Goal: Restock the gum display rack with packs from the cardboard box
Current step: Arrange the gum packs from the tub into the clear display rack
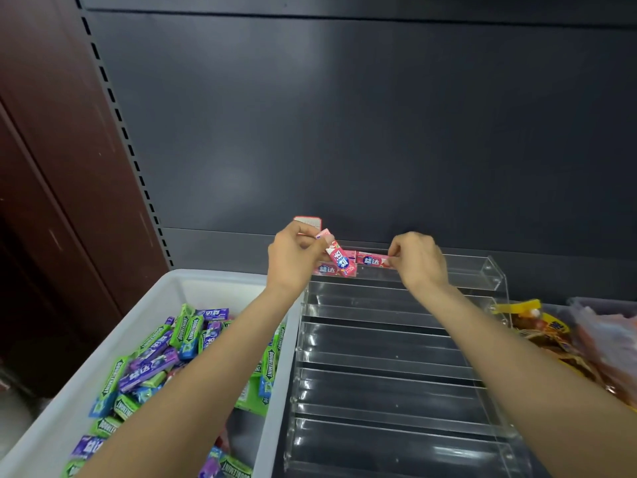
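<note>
A clear acrylic tiered gum rack (389,343) stands in front of me on the shelf. My left hand (293,260) holds a pink gum pack (339,255) tilted over the top tier's left end. My right hand (418,258) pinches the right end of another pink pack (372,261) lying flat on the top tier. A third pink pack (325,269) lies on that tier below my left hand. The lower tiers hold nothing. A white bin (165,288) at left holds several green and purple gum packs (151,363).
A dark shelf back panel (344,132) rises right behind the rack. A brown wall (51,167) borders the left. Yellow and red snack bags (558,339) lie to the right of the rack. A small red-edged tag (307,220) stands behind my left hand.
</note>
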{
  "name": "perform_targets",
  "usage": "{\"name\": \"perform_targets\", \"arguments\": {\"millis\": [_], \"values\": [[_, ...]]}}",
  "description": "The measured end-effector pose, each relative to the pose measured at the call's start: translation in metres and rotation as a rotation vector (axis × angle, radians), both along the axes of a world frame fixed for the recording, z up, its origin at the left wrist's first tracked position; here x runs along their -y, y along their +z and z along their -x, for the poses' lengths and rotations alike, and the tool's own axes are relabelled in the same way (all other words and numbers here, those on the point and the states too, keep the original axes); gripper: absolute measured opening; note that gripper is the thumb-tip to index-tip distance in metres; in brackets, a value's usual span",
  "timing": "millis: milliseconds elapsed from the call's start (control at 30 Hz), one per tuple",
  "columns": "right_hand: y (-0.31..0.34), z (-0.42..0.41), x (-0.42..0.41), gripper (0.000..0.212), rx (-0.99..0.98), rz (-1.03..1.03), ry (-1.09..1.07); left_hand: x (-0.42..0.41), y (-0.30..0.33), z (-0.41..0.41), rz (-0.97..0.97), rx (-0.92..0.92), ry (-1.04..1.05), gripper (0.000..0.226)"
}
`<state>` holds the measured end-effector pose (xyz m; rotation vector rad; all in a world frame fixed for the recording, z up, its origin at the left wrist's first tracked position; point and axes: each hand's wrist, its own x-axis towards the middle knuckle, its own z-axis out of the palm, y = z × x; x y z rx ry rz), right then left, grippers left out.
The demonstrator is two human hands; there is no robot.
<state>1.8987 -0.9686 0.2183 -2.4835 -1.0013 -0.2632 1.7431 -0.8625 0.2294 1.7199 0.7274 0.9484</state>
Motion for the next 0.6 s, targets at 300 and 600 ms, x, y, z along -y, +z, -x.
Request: {"name": "perform_targets", "arguments": {"millis": [300, 600], "values": [[0.012, 0.01, 0.01, 0.014, 0.058, -0.026, 0.053, 0.002, 0.004, 0.001, 0.004, -0.012, -0.022, 0.013], [0.036, 0.025, 0.03, 0.04, -0.624, -0.324, 0.533, 0.03, 0.023, -0.02, -0.025, -0.004, -0.229, 0.015]]}}
